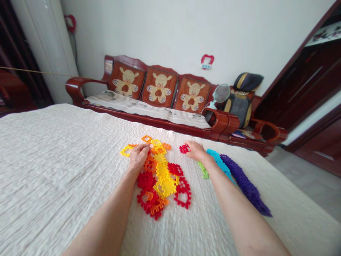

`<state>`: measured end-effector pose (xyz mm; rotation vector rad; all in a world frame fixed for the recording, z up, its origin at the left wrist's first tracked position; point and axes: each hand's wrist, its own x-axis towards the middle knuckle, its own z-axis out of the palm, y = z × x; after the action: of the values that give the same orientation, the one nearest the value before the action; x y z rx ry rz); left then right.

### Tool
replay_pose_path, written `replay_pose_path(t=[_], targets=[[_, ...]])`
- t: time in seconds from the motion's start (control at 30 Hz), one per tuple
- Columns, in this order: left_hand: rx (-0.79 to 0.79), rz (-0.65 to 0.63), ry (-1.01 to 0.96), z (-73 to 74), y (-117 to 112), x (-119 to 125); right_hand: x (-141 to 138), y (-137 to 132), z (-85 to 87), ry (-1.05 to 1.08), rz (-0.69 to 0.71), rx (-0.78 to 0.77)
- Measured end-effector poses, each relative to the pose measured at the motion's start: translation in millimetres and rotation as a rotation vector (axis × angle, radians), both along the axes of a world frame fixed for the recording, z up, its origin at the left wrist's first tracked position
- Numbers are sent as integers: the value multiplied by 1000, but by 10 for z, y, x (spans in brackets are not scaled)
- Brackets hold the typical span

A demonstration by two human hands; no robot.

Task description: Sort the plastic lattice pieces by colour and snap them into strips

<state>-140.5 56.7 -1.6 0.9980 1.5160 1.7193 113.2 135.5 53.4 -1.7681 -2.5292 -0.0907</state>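
A pile of flat plastic interlocking pieces (162, 177) in red, orange and yellow lies on the cream bedspread (53, 160). My left hand (138, 156) rests palm down on the pile's far left part, fingers curled over orange and yellow pieces. My right hand (195, 150) is closed on a small red piece (184, 148) just right of the pile. Under and beside my right forearm lie joined strips of pieces: green (204, 170), teal (220, 163) and purple (246, 185).
A red wooden sofa (160, 103) with bear-print cushions stands beyond the bed's far edge. A small fan and a dark bag (239, 99) sit at its right end. A dark wooden door (314, 106) is at the right, a white cabinet (45, 46) at the left.
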Motion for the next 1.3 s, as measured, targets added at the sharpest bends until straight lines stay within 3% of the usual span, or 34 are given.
replay_pose_path(t=[0.23,0.43,0.53,0.67,0.87,1.3], targets=[[9,-26,-13,-36,21,-6,-29,-97,-17,26,61,-15],[-2,-32,-41,-44,18,4,17,-349,-3,237,235,-250],[12,-28,-29,-74,40,-3,-15,-305,-11,191,119,-121],[20,-43,-19,-107,62,-12,-120,-218,-57,-66,15,-19],[25,-28,-7,-62,38,0,-195,-176,-71,-202,51,-12],[6,-9,19,-10,14,12,-139,-139,-48,-149,80,89]])
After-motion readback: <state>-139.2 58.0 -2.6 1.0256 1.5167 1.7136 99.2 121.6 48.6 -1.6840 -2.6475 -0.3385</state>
